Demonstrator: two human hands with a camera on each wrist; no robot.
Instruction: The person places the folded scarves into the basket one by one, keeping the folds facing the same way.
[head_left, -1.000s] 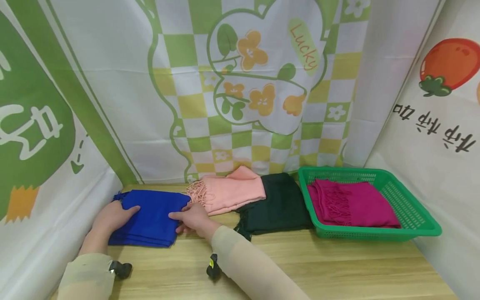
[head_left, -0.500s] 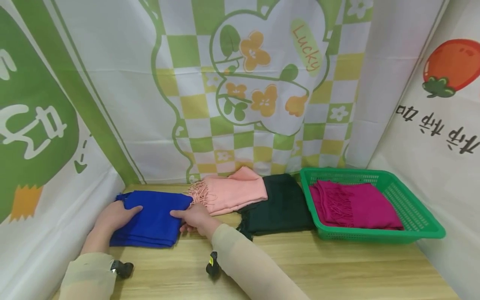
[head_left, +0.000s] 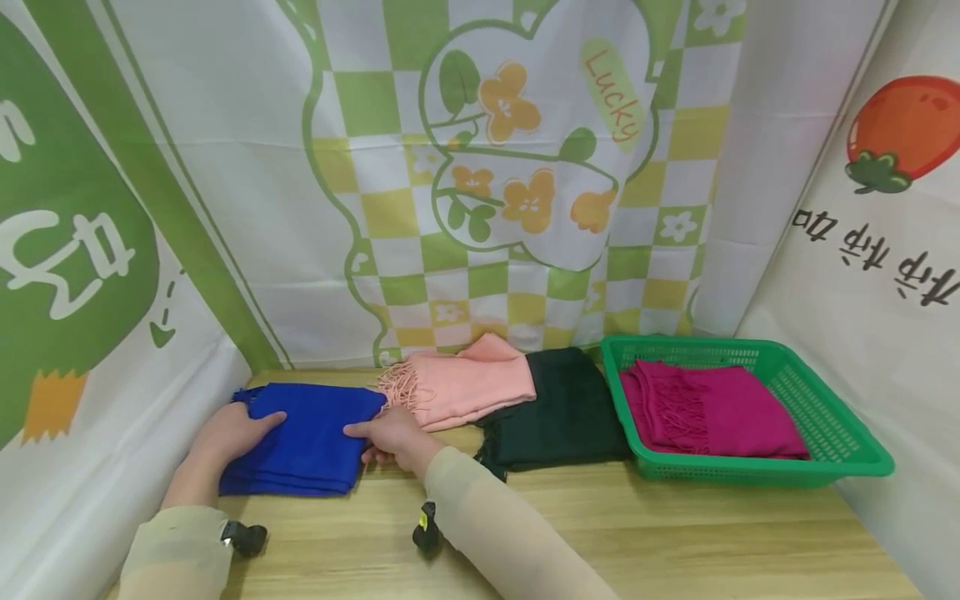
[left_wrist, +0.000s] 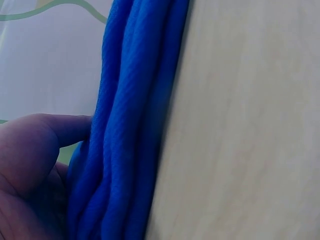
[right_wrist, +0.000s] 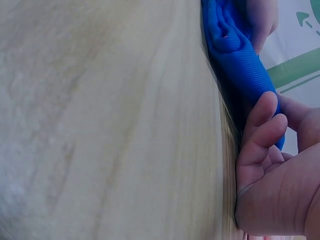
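Blue scarf, folded flat in layers, lies on the wooden table between the two hands. Stacked folds show along its near edge; a bit of fringe pokes out just beyond the left hand.

Left hand: at the scarf's left side, thumb laid over the top layer and pointing towards the right hand. It grips the edge; the other fingers are mostly hidden by hand and cloth. Left wrist view shows the thumb against the layered folds.

Right hand: pinches the scarf's right edge, thumb on top, fingers curled low at the side. Right wrist view shows these fingers bent against the end of the cloth, close to the table.

Just beyond the right hand and to its right: pink scarf, loose fringe towards the hand, one corner peaked at the back. It overlaps the left part of a dark green scarf, which lies further right of the same hand.

Well to the right of the right hand: green basket, perforated walls, beside the dark green scarf. Magenta scarf folded inside, fringe across its top.

Pale sleeves behind both hands; small black device at each wrist.
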